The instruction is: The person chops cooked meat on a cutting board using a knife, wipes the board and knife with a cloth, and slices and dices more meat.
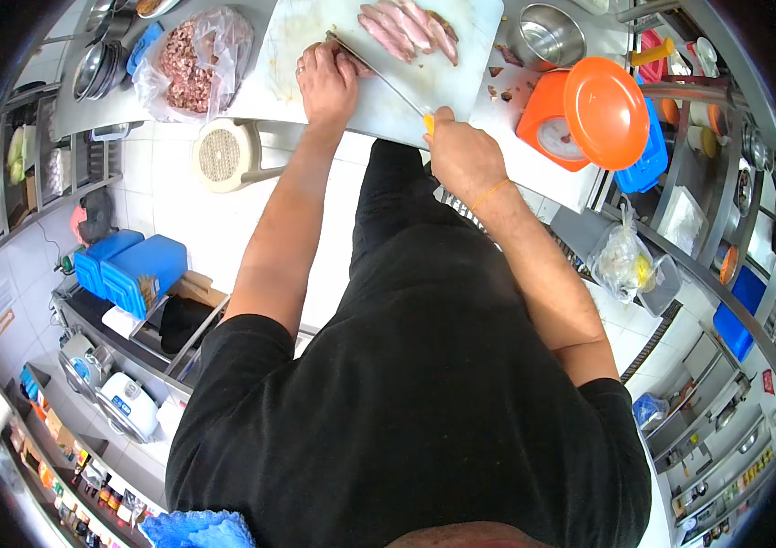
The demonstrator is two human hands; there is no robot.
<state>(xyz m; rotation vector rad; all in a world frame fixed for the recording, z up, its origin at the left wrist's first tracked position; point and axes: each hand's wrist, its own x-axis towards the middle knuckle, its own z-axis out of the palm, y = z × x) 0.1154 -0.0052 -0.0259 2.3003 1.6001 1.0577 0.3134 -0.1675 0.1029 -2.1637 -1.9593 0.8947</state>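
My right hand [465, 157] is closed round the yellow handle of a long knife [386, 82], whose blade slants up and left across the white cutting board [287, 68]. At the board's left part my left hand [327, 84] presses down on a piece of meat [354, 66], which its fingers partly cover. The blade's far end lies over that piece, close to the fingers. Several strips of pale pink meat [409, 27] rest side by side near the board's top edge.
A plastic bag of chopped meat [191, 68] lies left of the board. To the right stand a steel bowl [548, 36] and an orange scale [552, 123] with a round pan [605, 111]. Small scraps [495, 71] lie between bowl and board. A stool [221, 155] stands below the counter.
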